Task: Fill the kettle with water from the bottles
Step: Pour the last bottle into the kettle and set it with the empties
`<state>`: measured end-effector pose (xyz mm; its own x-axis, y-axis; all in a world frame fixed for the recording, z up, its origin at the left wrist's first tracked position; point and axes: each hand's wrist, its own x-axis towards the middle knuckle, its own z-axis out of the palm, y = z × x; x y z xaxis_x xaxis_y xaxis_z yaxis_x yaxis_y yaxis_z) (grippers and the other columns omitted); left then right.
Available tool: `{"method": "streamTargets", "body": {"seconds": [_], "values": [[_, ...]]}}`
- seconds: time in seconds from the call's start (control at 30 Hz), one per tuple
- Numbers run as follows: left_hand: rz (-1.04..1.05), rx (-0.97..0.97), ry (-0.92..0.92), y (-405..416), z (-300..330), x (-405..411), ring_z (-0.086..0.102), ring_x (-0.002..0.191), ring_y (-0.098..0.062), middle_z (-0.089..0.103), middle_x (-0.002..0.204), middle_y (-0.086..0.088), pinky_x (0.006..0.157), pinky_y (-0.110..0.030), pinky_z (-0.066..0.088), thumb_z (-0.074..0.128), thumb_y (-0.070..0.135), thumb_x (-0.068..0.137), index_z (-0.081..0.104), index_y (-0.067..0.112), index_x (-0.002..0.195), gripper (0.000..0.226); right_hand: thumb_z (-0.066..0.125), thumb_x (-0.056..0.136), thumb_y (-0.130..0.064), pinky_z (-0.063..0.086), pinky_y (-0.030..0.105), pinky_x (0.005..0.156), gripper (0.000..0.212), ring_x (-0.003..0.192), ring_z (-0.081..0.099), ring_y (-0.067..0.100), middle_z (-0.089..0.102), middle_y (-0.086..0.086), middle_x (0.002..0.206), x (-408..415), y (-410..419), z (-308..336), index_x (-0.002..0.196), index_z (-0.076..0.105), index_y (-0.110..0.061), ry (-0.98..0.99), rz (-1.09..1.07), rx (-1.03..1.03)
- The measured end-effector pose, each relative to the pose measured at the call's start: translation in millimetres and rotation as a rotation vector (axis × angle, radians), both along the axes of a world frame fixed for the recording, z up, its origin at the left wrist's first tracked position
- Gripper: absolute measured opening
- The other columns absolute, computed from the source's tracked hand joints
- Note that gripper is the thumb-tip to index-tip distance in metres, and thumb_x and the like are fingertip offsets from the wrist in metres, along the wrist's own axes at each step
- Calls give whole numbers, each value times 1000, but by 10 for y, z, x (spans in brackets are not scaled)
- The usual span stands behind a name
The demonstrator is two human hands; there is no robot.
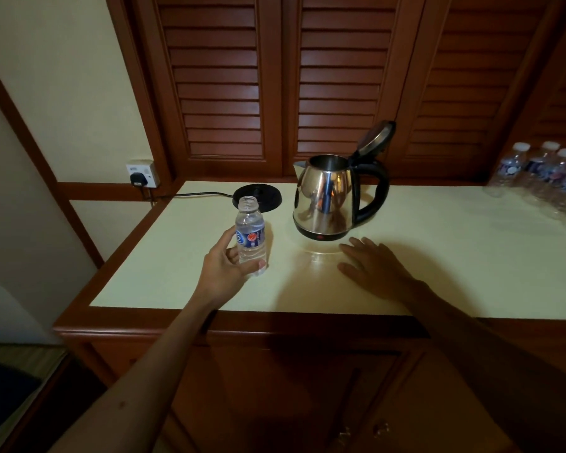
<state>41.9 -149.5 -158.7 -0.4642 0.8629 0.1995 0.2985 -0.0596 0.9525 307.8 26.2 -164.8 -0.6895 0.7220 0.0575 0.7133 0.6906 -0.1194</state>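
While the left hand (224, 266) curls its fingers (233, 253) round an uncapped, clear water bottle (251, 235) standing on the worktop (438, 256), the steel kettle (327, 199) sits open-lidded beside; right hand (373, 266) lies flat, fingers spread.

Bare forearms, no sleeves; hands (224, 263) ungloved.

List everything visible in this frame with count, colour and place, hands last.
kettle: one, shiny steel with black handle, lid open, counter centre, off its base
kettle base: one, black, left of kettle, cord to wall socket
open bottle: one, clear with blue label, uncapped, upright, front left
capped bottles: several, clear with white caps, far right
counter: one, cream top, wood edge
shutter doors: brown, behind
left hand: grips open bottle
right hand: flat on counter, before kettle
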Motion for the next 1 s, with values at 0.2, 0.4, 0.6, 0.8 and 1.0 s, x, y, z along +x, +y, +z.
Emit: {"method": "streamTargets", "body": {"seconds": [0.2,0.4,0.6,0.8,1.0], "values": [[91,-64,120,142,179,15,70,101,-18,69,121,1,80,-29,60,86,15,76,50,25,139,74,26,96,-62,12,47,119,61,148,13,22,18,-1,161,16,30,-12,150,26,-33,-3,2,-30],[118,-113,319,522,626,16,64,96,-18,65,122,-1,78,-30,53,89,16,70,51,19,138,78,27,94,-64,10,47,120,63,148,12,21,17,-3,161,32,67,-11,149,27,-34,3,4,-50],[150,-139,625,925,1113,-124,66,94,-22,70,117,-5,76,-31,50,90,20,67,58,18,132,73,32,94,-63,9,44,119,62,148,12,18,18,-5,161,29,64,-15,149,29,-33,51,-7,-44],[156,-314,948,1192,1409,-265,66,93,-22,71,110,-2,76,-35,57,88,32,66,59,23,126,67,33,94,-62,9,46,120,62,148,12,17,19,-5,160,34,73,-11,148,31,-33,77,-6,-59],[174,-457,1079,1296,1538,-249,65,78,-19,69,94,1,66,-33,58,85,45,63,60,27,121,67,33,93,-63,8,45,120,62,148,11,17,18,-6,160,26,77,-21,148,30,-35,92,-13,-70]]}}
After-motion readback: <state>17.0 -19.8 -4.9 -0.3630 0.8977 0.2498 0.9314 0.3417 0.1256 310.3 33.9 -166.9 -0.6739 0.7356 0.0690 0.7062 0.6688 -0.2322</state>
